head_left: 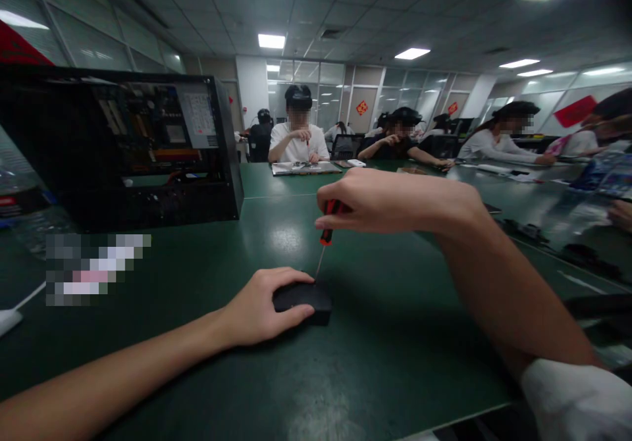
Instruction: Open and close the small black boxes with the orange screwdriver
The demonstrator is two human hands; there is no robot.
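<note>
A small black box-like device (320,303) lies on the green tabletop in the middle of the head view. My left hand (269,306) grips it from the left, thumb on the near side and fingers along the far side. Above it, my right hand (365,197) is closed around the red and black handle of a screwdriver (326,237). The thin metal shaft slants down, and its tip meets the top of the device near my left fingertips. Whatever lies under the tip is too small to make out.
An open black computer case (227,164) stands at the left, with a plastic bottle (29,217) before it. Across the table (276,388) a person in a white shirt (301,135) sits working. More people sit along the right, where dark parts (528,230) lie.
</note>
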